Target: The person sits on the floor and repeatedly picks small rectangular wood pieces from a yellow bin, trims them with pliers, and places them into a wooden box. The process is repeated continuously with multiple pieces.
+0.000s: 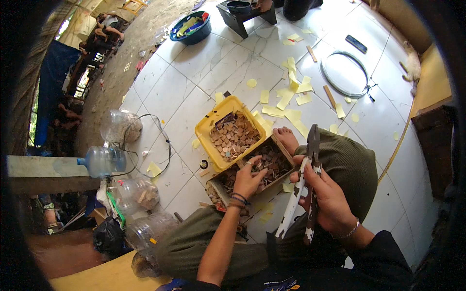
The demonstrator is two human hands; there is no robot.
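In the head view, my right hand (pixel 330 196) is closed round a pair of pliers (pixel 313 145). Their dark jaws point away from me, and white paint is chipped off the long handles. My left hand (pixel 248 182) reaches over a wooden box (pixel 217 193), thumb and fingers apart near the small mosaic tile pieces (pixel 274 162) inside. Nothing shows between those fingers. Just beyond the box, touching its far side, stands a yellow plastic basin (pixel 203 131) filled with more small brownish tile pieces (pixel 233 136).
Yellow paper scraps (pixel 286 99) lie on the white tiled floor. Coiled wire (pixel 324 72) and a black phone (pixel 357 43) are at the far right. Clear plastic bottles (pixel 104 161) stand left. A dark tub (pixel 194 36) and a low stool (pixel 235 22) are at the back.
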